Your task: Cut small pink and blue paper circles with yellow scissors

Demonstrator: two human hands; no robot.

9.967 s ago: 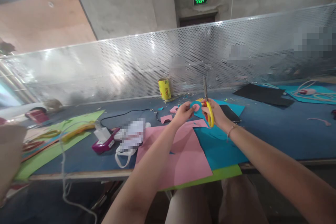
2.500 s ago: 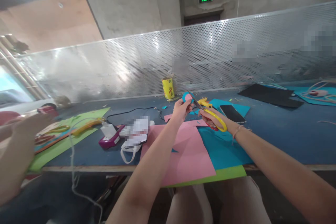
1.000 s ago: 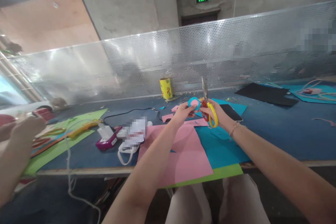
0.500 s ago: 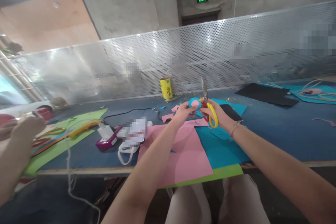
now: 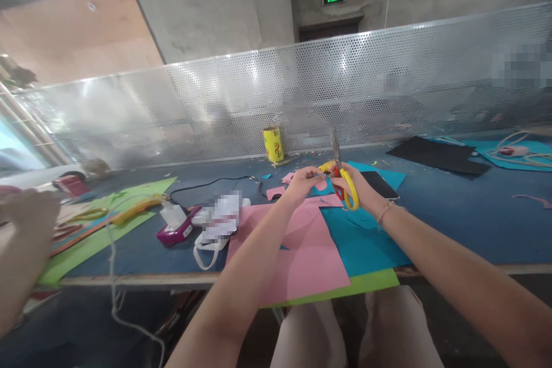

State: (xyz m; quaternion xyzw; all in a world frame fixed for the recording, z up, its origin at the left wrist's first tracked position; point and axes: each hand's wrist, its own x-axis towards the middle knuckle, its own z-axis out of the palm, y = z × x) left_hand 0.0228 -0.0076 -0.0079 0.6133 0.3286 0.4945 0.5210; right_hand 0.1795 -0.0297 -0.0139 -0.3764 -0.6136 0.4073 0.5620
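Observation:
My left hand [image 5: 302, 180] is pinched on a small round paper cutout [image 5: 321, 184], teal with a pink centre, held above the blue table [image 5: 466, 213]. The cutout lies almost edge-on, so only a thin sliver shows. Just to its right, my right hand [image 5: 360, 188] grips yellow-handled scissors [image 5: 345, 181] with the blades pointing straight up, beside the cutout. Both hands hover over a pink paper sheet [image 5: 297, 247] and a teal sheet [image 5: 357, 238].
A green sheet [image 5: 373, 283] lies under the pink and teal ones at the table's near edge. A phone [image 5: 379, 184], a yellow can [image 5: 272, 145], a purple device [image 5: 175, 231] with a black cable and a black sheet [image 5: 435, 155] sit around. Another person's hand [image 5: 21, 241] is at far left.
The round cutout faced the camera half a second ago; my left hand has tipped it down flat, nearly edge-on. The scissors stay upright in my right hand.

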